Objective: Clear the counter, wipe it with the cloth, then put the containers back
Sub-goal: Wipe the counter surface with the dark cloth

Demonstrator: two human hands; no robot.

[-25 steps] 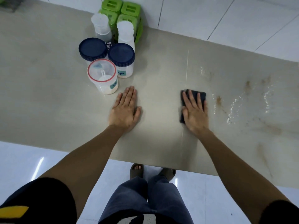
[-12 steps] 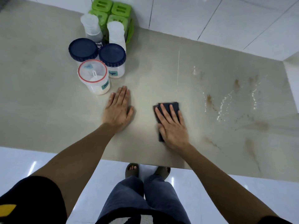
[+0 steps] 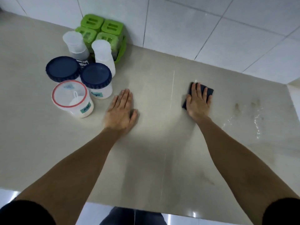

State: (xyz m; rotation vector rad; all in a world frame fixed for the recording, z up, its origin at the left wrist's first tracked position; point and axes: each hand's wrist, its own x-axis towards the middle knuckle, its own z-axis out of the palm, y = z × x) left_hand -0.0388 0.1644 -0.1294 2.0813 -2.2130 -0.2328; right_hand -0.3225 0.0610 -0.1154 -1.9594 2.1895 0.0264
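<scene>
My right hand (image 3: 197, 103) presses flat on a dark folded cloth (image 3: 209, 91) in the middle of the beige counter (image 3: 154, 151). My left hand (image 3: 121, 111) rests flat on the counter, fingers straight, just right of the containers. At the back left stand a red-rimmed clear tub (image 3: 73, 98), two blue-lidded jars (image 3: 96, 78) (image 3: 62, 68), two white bottles (image 3: 103, 54) (image 3: 75, 43) and a green lidded container set (image 3: 103, 28).
Wet streaks and brownish stains (image 3: 246, 114) lie on the counter to the right of the cloth. A white tiled wall (image 3: 194, 26) runs along the back. The counter's front edge is near my body, with shiny floor (image 3: 90, 213) below.
My right hand slid the cloth left and toward me, then away and to the right again. The view has shifted closer over the counter. My left hand stayed flat in place.
</scene>
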